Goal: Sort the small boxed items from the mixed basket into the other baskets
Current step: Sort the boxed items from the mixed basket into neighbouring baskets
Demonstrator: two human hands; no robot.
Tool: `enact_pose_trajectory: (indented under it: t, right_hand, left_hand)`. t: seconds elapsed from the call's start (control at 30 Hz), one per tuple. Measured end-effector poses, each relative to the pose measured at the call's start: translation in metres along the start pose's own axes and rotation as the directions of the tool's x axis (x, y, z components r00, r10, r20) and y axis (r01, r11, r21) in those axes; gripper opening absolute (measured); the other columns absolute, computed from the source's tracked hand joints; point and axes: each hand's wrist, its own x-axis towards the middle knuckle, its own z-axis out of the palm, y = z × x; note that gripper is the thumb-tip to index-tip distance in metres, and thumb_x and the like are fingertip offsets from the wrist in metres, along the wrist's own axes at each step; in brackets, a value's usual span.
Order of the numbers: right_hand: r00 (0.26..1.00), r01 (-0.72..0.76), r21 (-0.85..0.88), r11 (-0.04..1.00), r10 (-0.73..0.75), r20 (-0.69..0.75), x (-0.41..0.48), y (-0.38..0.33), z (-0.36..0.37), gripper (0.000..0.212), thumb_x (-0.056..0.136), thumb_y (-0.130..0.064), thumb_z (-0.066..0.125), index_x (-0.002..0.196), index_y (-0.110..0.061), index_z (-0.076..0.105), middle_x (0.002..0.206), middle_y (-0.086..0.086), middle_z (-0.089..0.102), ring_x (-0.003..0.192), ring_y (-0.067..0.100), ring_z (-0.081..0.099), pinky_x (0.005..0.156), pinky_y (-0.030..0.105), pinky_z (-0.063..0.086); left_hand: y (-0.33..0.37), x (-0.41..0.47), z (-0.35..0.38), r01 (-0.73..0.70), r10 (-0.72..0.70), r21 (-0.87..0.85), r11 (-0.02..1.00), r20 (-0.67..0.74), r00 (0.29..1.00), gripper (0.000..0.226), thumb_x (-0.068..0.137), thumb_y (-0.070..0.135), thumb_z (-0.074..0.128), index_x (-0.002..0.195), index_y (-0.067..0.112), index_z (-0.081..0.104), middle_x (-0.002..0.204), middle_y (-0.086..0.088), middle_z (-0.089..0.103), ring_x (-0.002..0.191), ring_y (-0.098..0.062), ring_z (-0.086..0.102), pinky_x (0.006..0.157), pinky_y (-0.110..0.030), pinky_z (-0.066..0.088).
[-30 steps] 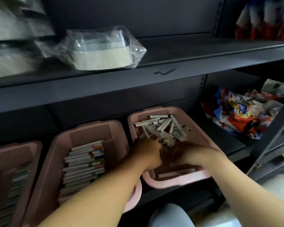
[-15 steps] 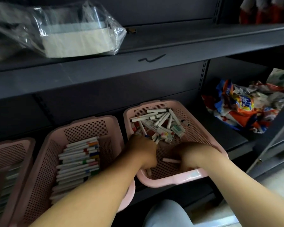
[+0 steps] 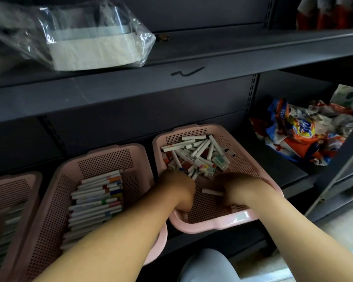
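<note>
The mixed pink basket [image 3: 222, 223] sits on the low shelf at centre right, with a jumbled pile of small white boxed items [image 3: 198, 155] at its far end. Both my hands are inside its near half. My left hand [image 3: 177, 190] is curled knuckles-up, and the pale end of a small box [image 3: 184, 216] pokes out beneath its fingers. My right hand [image 3: 239, 188] grips one small white box [image 3: 211, 191], which sticks out to the left. The middle pink basket [image 3: 108, 157] holds neat rows of boxes [image 3: 98, 198]. My left forearm crosses its near right corner.
A third pink basket [image 3: 10, 186] with stacked boxes is at the far left. Detergent packets [image 3: 306, 131] lie on the shelf to the right. A plastic-wrapped container [image 3: 90, 43] rests on the shelf above. A slanted metal strut [image 3: 334, 176] stands at the right.
My hands have drawn back from the pile to the basket's near half and moved apart. My right hand now grips a single white box. The view has tilted down slightly.
</note>
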Motion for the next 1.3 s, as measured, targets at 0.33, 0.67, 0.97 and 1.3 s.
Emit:
enact_pose_trajectory:
  t: [0.33, 0.67, 0.97, 1.3]
  right_hand:
    - [0.997, 0.018, 0.023, 1.0, -0.02, 0.075, 0.001, 0.003, 0.001, 0.058, 0.087, -0.025, 0.073, 0.138, -0.04, 0.05, 0.121, -0.008, 0.057, 0.106, 0.014, 0.057, 0.094, 0.033, 0.05]
    - [0.995, -0.018, 0.212, 0.977, 0.037, -0.088, 0.006, 0.002, -0.001, 0.063, 0.092, -0.016, 0.065, 0.147, -0.032, 0.04, 0.129, -0.002, 0.055, 0.09, 0.011, 0.06, 0.068, 0.021, 0.048]
    - [0.965, 0.008, 0.37, 0.929, 0.09, -0.247, 0.001, -0.002, -0.011, 0.042, 0.09, -0.019, 0.068, 0.122, -0.043, 0.054, 0.103, -0.012, 0.058, 0.09, 0.008, 0.061, 0.062, 0.021, 0.041]
    - [0.881, 0.193, 0.395, 0.898, 0.019, -0.473, -0.023, -0.018, -0.038, 0.021, 0.094, -0.025, 0.064, 0.101, -0.043, 0.055, 0.094, -0.017, 0.056, 0.077, -0.001, 0.052, 0.064, 0.018, 0.039]
  left_hand:
    - [-0.003, 0.008, 0.002, -0.035, 0.035, -0.024, 0.999, 0.031, 0.999, 0.036, 0.079, 0.044, 0.085, 0.107, 0.023, 0.075, 0.11, -0.002, 0.069, 0.098, -0.025, 0.064, 0.079, -0.033, 0.052]
    - [0.003, -0.003, -0.002, -0.116, 0.117, 0.032, 0.993, -0.037, 0.992, 0.027, 0.094, 0.009, 0.06, 0.111, 0.025, 0.073, 0.121, 0.0, 0.063, 0.109, -0.025, 0.06, 0.094, -0.041, 0.056]
    - [-0.005, -0.006, 0.005, -0.315, 0.025, -0.564, 0.764, -0.462, 0.887, 0.014, 0.098, 0.032, 0.068, 0.098, 0.043, 0.058, 0.097, 0.015, 0.064, 0.092, -0.007, 0.063, 0.074, -0.03, 0.05]
    - [-0.078, -0.071, -0.013, -0.413, -0.425, -0.911, 0.002, -0.375, 0.824, 0.021, 0.097, 0.003, 0.068, 0.106, 0.022, 0.066, 0.089, 0.003, 0.076, 0.08, -0.011, 0.074, 0.062, -0.025, 0.057]
